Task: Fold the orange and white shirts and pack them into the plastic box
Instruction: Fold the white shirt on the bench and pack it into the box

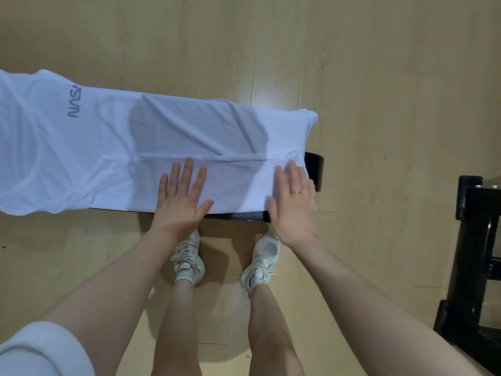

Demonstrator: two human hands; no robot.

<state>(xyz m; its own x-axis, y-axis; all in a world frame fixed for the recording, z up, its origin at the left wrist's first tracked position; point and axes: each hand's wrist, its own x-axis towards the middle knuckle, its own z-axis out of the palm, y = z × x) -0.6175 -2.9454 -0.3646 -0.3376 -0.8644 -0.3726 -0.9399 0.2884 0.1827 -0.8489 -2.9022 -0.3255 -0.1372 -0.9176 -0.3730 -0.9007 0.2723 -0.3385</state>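
A white shirt [113,142] with grey lettering lies spread across a narrow black table [314,169], hanging over its left end. Its near side is folded inward, leaving a seam line running left to right. My left hand [181,196] presses flat on the folded near strip, fingers straight and spread. My right hand [294,202], wearing a ring, lies flat on the shirt's right end near the table's near right corner. No orange shirt and no plastic box are in view.
Light wooden floor [379,77] surrounds the table. A black frame or stand [477,256] sits at the right edge. My legs and white sneakers [187,261] stand just in front of the table's near edge.
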